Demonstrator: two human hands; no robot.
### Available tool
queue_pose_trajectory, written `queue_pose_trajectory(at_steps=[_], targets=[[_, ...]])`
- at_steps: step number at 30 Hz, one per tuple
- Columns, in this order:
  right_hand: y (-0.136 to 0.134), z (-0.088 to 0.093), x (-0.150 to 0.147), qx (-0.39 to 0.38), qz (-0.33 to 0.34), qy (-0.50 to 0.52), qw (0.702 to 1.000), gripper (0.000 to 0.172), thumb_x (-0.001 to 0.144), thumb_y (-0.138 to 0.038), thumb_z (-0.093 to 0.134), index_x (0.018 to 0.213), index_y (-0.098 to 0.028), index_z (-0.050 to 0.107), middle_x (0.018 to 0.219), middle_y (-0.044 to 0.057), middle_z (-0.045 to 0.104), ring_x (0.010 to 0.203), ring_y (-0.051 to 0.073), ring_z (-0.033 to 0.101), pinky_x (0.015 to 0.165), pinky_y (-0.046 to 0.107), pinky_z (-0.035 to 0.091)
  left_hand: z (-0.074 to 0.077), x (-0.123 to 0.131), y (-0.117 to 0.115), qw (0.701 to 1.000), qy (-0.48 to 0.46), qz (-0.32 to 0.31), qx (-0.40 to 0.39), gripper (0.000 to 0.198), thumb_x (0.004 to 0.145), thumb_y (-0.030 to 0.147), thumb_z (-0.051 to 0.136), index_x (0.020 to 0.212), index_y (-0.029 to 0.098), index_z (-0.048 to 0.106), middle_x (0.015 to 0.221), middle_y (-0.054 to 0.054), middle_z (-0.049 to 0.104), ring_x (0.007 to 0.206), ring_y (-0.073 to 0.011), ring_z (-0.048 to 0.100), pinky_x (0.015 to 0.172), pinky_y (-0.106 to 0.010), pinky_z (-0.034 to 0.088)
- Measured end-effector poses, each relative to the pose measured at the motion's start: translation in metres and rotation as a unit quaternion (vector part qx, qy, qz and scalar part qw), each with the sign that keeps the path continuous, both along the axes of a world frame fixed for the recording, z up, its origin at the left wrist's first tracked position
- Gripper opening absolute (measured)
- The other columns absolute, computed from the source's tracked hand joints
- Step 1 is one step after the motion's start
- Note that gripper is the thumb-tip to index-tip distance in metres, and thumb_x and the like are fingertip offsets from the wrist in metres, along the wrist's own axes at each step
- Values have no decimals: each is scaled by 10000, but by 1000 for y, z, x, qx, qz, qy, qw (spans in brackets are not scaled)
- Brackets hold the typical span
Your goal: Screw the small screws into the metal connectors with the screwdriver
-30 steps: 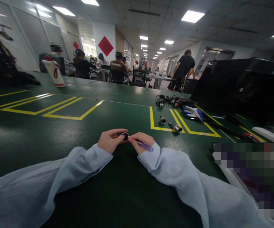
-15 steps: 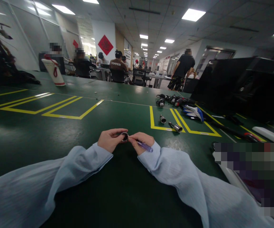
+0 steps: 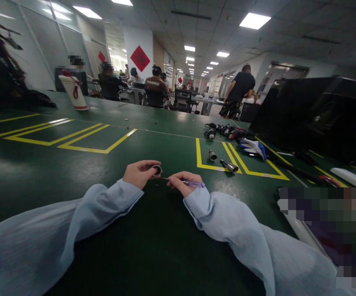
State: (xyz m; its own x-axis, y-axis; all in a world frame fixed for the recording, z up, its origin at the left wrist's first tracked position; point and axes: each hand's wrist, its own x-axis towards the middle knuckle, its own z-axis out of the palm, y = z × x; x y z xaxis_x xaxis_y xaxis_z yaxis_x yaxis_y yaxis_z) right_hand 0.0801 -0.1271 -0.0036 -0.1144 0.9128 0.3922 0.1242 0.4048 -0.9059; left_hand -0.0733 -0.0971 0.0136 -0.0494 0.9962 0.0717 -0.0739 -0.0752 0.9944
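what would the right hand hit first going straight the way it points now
Likely the left hand or the round metal piece in its grip: the purple-handled tool in the right hand points that way. Depth is unclear, so which comes first is hard to tell.

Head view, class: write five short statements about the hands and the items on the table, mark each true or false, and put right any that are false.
1. The left hand holds a round metal part. True.
2. The right hand holds a slim tool with a red handle. False: its handle is purple.
3. The blue-and-white glove is worn on the right hand. False: it lies on the green table, and both hands are bare.
4. One metal socket-like piece lies inside a yellow tape outline. True.
5. The white cup stands to the right of the glove. False: it stands far to the left of it.
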Motion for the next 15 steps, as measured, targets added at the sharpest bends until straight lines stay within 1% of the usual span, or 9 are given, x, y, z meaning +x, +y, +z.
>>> queue_pose_trajectory(at_steps=[2,4,8,12,15], targets=[[3,-3,-4,-77,44,47,995,204,683,-331,581,674,-136,638,582,39,647,483,100,567,499,228,476,-2,-8,8,999,-29,29,-12,222,512,141,688,723,99,633,700,-39,646,685,-178,635,618,-275,556],[7,-6,-8,-103,64,61,991,214,659,-340,597,662,-130,639,561,32,645,468,92,564,493,219,475,-4,-14,11,998,-45,39,-34,220,507,116,686,719,99,626,718,-46,643,707,-185,634,621,-279,557],[13,-9,-12,-108,49,41,992,213,651,-340,599,652,-132,646,559,34,652,458,88,557,477,209,462,-4,-18,1,997,-32,35,-54,252,504,125,693,750,117,635,761,-51,647,755,-196,630,602,-259,557],[14,-10,-14,-106,25,21,994,173,652,-305,599,639,-139,644,547,29,646,452,89,553,461,205,456,-1,-15,-15,998,-6,42,-51,284,482,147,715,756,125,643,751,-42,649,725,-180,624,596,-243,550],[14,-11,-15,-107,16,2,994,147,645,-284,605,628,-144,646,529,23,636,441,90,546,442,201,446,0,-13,-22,998,8,41,-52,282,476,152,721,745,122,644,761,-45,646,710,-175,620,604,-252,549]])
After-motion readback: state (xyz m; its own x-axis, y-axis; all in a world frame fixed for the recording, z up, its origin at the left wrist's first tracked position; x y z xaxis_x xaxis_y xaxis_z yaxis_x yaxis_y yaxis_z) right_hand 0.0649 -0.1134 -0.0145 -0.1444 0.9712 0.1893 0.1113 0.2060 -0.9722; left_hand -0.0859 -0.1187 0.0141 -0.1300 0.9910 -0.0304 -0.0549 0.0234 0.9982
